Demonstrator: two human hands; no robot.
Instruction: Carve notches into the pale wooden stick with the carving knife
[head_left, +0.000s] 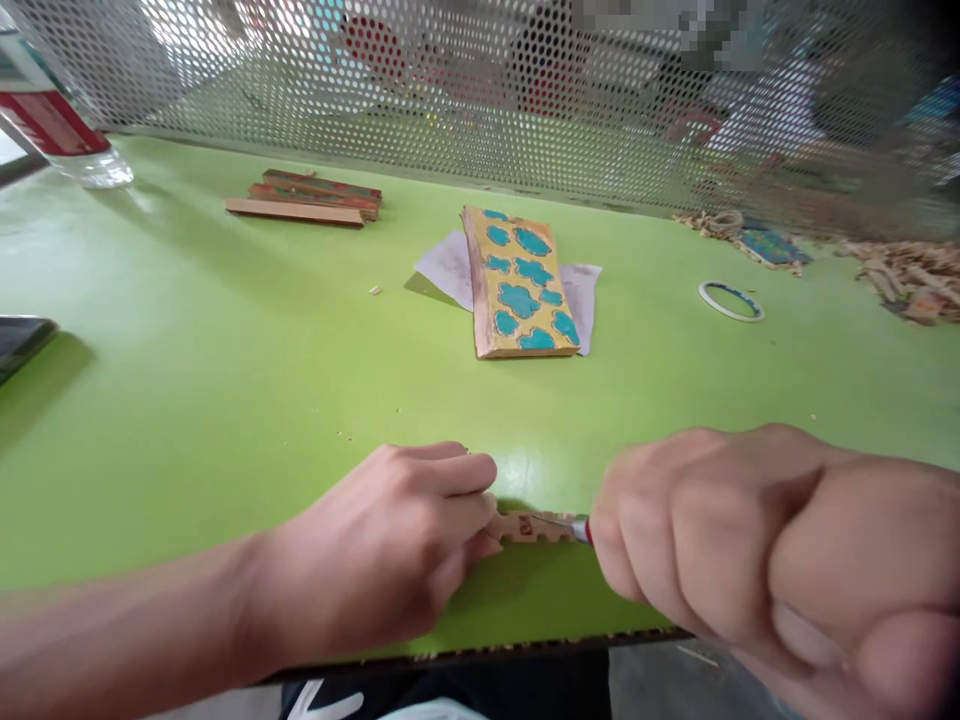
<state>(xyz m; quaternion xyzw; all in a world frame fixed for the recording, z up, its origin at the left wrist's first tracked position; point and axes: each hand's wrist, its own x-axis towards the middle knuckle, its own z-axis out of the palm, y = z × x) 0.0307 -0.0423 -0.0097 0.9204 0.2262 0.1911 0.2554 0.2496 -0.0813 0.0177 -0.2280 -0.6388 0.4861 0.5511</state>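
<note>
My left hand [397, 545] is closed, its fingers pinching one end of a small notched wooden piece [529, 527] that lies flat on the green table [225, 380] near the front edge. My right hand [750, 545] is a fist around a carving tool [577, 528]. Only the tool's red collar and thin metal blade show, and the blade tip rests on the wooden piece. Further back in the middle lies a wooden block [520, 282] painted yellow with teal shapes, on a sheet of paper [454, 268].
Thin wooden strips [307, 197] lie at the back left, near a clear bottle [56, 125]. A tape ring [730, 300] and wood shavings [907, 275] sit at the right. A perforated metal screen [480, 90] closes the table's back. A dark flat object [19, 340] is at the left edge.
</note>
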